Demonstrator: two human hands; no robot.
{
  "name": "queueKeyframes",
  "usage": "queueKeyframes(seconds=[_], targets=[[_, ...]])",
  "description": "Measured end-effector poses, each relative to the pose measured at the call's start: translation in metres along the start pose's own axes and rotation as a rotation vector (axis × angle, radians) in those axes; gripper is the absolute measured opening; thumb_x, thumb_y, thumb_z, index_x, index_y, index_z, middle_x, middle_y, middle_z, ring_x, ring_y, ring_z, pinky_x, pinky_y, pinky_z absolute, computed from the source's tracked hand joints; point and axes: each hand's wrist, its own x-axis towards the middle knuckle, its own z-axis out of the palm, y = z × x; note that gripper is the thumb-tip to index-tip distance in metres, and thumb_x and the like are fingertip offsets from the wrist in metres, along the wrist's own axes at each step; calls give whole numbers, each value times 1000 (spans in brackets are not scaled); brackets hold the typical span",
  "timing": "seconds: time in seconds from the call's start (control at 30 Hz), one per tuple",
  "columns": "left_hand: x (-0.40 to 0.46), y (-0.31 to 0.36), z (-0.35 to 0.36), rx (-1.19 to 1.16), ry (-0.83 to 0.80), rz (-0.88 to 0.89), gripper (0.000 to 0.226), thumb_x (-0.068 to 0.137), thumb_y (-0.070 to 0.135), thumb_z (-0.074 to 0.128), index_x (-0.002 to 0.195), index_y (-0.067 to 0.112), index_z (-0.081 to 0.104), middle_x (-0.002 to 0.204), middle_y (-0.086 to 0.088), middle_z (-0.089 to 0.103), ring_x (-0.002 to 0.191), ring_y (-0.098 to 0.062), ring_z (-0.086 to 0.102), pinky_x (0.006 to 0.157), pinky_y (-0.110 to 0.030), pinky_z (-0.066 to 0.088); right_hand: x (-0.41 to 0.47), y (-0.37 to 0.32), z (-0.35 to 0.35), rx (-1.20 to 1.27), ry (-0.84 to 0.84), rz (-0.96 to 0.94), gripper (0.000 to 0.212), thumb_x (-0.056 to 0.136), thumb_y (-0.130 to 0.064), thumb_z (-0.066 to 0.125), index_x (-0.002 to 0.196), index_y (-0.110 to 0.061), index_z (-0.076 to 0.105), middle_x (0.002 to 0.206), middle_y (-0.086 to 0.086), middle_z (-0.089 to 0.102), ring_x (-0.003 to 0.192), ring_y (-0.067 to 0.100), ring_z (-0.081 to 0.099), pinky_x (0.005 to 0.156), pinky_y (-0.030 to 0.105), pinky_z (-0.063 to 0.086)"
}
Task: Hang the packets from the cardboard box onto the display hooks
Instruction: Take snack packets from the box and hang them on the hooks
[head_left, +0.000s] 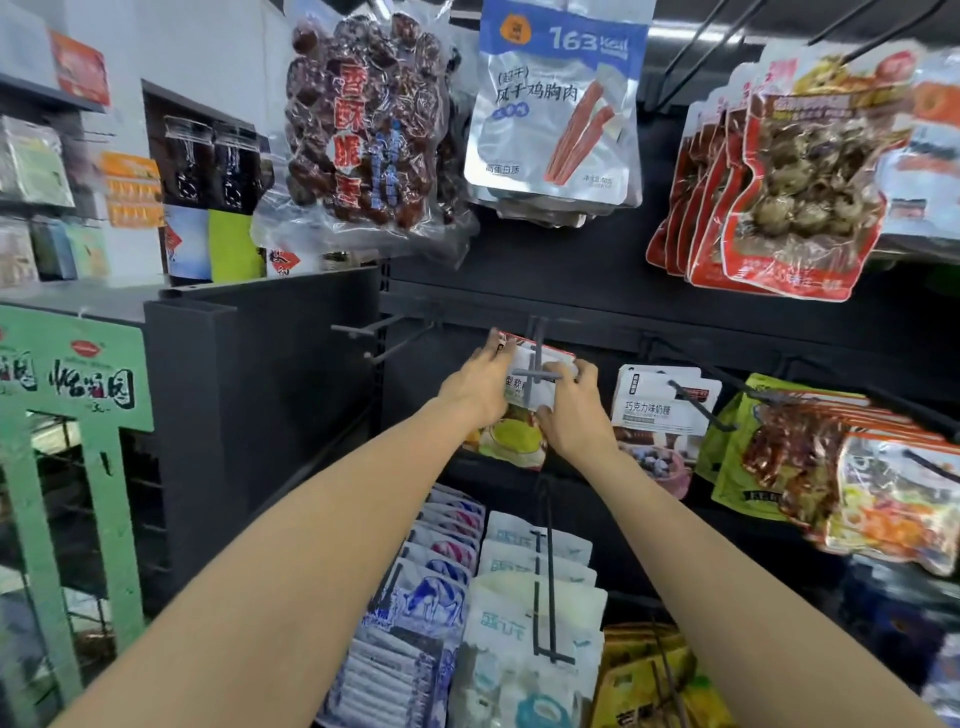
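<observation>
Nearest you, below your forearms, white pouches with blue lettering (535, 587) hang in rows on a double-wire hook, with blue-and-white cow-print packets (431, 597) to their left and a yellow bag (644, 675) to their right. Farther in, both of your hands grip one white packet with a red top edge and a yellow-green picture (519, 415): your left hand (480, 384) curls round its left side, your right hand (569, 410) pinches its right side. The grey metal display hook (540, 371) crosses right in front of the packet's upper part. Just right hangs a white chocolate-picture packet (660, 410), then green-and-orange bags (779, 447). Two bare hooks (384, 338) jut out at left. Above, farthest, hang a clear bag of dark red dates (363, 119), a blue-and-white jerky pouch (556, 104) and red-edged egg packets (789, 176).
</observation>
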Motion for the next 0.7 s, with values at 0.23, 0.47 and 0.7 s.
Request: queueKeyframes(seconds=[0.23, 0.47, 0.7], targets=[[-37, -2, -16, -29, -1, 1, 77, 91, 2, 50, 152, 22, 7, 159, -1, -10, 146, -22, 13, 103, -40, 41, -28, -13, 1, 54, 134, 47, 48, 87, -4, 56, 133, -11, 45, 148, 15, 18, 135, 31, 25, 105, 34, 35], [-133, -27, -43, 30, 40, -17, 37, 94, 13, 45, 129, 18, 52, 128, -11, 55, 112, -31, 55, 87, -39, 48, -80, -72, 7, 228, -10, -69, 30, 87, -3, 53, 115, -9, 62, 117, 11, 58, 107, 23, 54, 84, 25, 39], [-280, -111, -66, 41, 82, -315, 19, 91, 25, 48, 103, 22, 63, 106, -8, 65, 99, -31, 60, 78, -36, 48, -159, -182, 35, 381, -295, -187, 22, 88, -5, 51, 104, -10, 66, 98, 7, 66, 85, 19, 60, 67, 19, 36]])
